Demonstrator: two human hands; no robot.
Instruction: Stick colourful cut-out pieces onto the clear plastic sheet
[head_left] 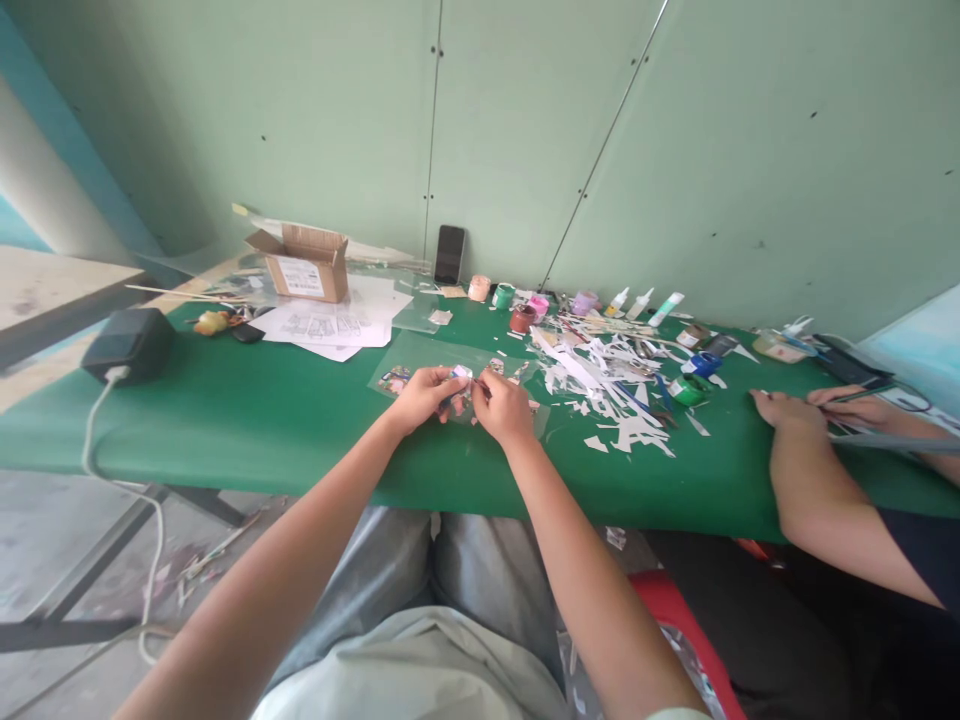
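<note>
My left hand (426,397) and my right hand (501,402) meet over the green table, fingers closed in a pinch. Between them is a small printed paper piece (460,375) with a white and purple edge, gripped by my left thumb and fingers. My right fingertips pinch at its right end; whether they hold the same piece or something tiny is too small to tell. Beneath both hands lies a clear plastic sheet (420,352). Small colourful printed pieces (394,379) rest on it, partly hidden by my hands.
White paper scraps (600,375) and several paint jars (523,319) spread to the right. A phone (449,254) leans on the wall. A cardboard box (307,268) stands on printed sheets (337,325); a black power adapter (127,343) sits left. A co-worker's hands (791,410) work at right.
</note>
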